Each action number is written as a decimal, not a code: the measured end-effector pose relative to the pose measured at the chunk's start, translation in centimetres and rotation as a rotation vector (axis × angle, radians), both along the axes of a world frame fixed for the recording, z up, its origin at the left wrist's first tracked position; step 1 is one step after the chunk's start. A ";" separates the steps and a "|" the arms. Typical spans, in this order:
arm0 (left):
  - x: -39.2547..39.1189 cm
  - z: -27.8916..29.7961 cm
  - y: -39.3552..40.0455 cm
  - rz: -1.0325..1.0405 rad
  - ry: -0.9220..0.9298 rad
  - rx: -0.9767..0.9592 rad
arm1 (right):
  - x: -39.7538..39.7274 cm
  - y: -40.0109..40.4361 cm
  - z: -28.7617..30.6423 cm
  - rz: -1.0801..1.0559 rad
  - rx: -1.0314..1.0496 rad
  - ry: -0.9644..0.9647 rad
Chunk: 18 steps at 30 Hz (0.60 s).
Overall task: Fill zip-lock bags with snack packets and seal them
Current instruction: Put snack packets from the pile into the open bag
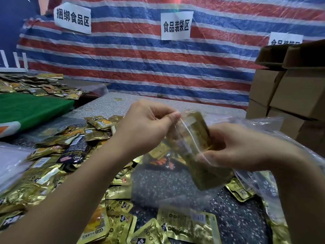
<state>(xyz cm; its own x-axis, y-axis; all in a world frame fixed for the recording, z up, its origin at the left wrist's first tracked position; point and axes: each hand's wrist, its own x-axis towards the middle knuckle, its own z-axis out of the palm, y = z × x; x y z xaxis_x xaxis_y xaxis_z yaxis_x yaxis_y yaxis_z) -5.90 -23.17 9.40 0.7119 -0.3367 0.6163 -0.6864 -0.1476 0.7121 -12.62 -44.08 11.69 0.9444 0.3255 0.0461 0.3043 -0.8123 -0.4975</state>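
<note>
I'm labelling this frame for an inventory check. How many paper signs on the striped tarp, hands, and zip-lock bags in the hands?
Paper signs on the tarp: 3 (one cut off behind the boxes)
Hands: 2, left hand and right hand
Zip-lock bag pinched between them: 1
Total: 6
</note>
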 end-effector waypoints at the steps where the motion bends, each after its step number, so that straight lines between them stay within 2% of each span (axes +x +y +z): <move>1: -0.3 0.0 -0.2 -0.022 0.006 0.007 | 0.0 0.3 -0.2 0.005 -0.073 0.006; 4: -0.2 -0.1 -0.5 -0.002 -0.015 -0.011 | 0.4 0.9 -0.6 -0.014 -0.166 -0.110; 8: 0.4 0.1 0.3 0.039 -0.024 -0.086 | 0.7 0.6 -0.4 -0.143 0.027 -0.342; 14: 1.0 0.0 0.6 0.125 -0.014 -0.203 | 0.9 1.2 -0.6 -0.122 0.211 -0.564; 16: 1.0 0.3 0.8 0.126 0.017 -0.257 | 1.1 1.2 -0.5 -0.115 0.382 -0.592; 18: 1.0 0.4 1.1 0.118 0.054 -0.295 | 1.4 0.7 -0.4 -0.096 0.755 -0.561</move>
